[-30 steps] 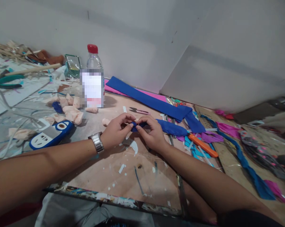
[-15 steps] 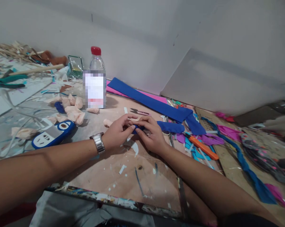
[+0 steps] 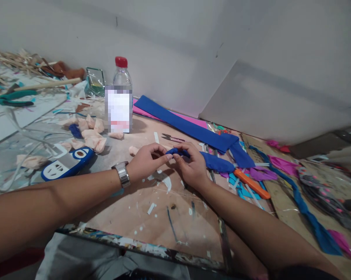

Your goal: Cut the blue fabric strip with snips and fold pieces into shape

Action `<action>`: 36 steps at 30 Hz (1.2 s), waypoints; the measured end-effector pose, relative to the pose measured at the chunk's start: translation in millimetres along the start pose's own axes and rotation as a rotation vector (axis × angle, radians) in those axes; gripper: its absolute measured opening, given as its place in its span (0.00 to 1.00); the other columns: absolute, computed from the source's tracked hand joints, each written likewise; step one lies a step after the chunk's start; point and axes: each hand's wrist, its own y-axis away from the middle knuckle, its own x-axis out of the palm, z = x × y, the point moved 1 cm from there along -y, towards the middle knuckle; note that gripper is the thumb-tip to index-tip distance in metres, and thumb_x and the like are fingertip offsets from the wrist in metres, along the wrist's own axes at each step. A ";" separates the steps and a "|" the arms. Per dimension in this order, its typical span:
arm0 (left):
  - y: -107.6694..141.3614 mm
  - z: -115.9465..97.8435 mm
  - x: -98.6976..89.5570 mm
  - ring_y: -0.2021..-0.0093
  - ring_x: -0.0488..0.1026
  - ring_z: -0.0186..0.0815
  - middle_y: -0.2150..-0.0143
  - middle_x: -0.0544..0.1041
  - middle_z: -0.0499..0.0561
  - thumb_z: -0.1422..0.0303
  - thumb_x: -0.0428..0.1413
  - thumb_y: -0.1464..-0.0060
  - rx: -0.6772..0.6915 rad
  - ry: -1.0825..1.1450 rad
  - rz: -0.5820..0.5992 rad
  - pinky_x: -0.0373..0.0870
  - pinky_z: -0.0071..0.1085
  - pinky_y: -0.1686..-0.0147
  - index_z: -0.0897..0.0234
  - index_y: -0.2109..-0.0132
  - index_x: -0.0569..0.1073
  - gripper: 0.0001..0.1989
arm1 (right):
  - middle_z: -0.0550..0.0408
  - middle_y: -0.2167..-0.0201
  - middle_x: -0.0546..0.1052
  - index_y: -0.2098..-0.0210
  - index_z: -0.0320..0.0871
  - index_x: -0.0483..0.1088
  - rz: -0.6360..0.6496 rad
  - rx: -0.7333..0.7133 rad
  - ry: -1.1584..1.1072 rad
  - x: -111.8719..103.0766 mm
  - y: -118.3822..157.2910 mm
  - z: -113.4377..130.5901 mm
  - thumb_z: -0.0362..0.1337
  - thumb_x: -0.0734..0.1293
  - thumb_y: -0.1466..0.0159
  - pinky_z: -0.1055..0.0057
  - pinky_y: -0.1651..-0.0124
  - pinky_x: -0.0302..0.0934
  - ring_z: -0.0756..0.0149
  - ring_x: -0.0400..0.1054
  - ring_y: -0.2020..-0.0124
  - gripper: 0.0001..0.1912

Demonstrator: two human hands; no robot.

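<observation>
Between my two hands, above the middle of the table, is a strip of blue fabric (image 3: 217,161). My left hand (image 3: 150,158), with a metal watch on the wrist, pinches its bunched end between thumb and fingers. Opposite it, my right hand (image 3: 190,163) grips the same bunched part, and the strip runs out to the right behind it. Small thread snips (image 3: 173,138) lie just beyond the hands. A longer folded blue strip (image 3: 184,126) rests farther back, over pink fabric (image 3: 152,111).
At the left are a bottle with a red cap (image 3: 121,62), peach fabric pieces (image 3: 93,140), a blue and white power strip (image 3: 67,163) and green-handled pliers (image 3: 18,97). An orange cutter (image 3: 252,184) and fabric scraps lie at the right. A wall stands behind.
My hands have moved slightly apart, showing more of the bunched blue fabric between them. The strip's trailing end has shifted to the right, and the view has moved slightly.
</observation>
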 end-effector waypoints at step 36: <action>-1.3 5.8 -0.6 0.55 0.75 0.35 0.54 0.77 0.52 0.68 0.60 0.39 0.180 -0.038 0.019 0.72 0.33 0.54 0.64 0.53 0.72 0.08 | 0.52 0.58 0.84 0.57 0.48 0.78 0.163 -0.070 0.130 2.5 0.0 -3.0 0.42 0.74 0.34 0.50 0.44 0.63 0.54 0.75 0.53 0.07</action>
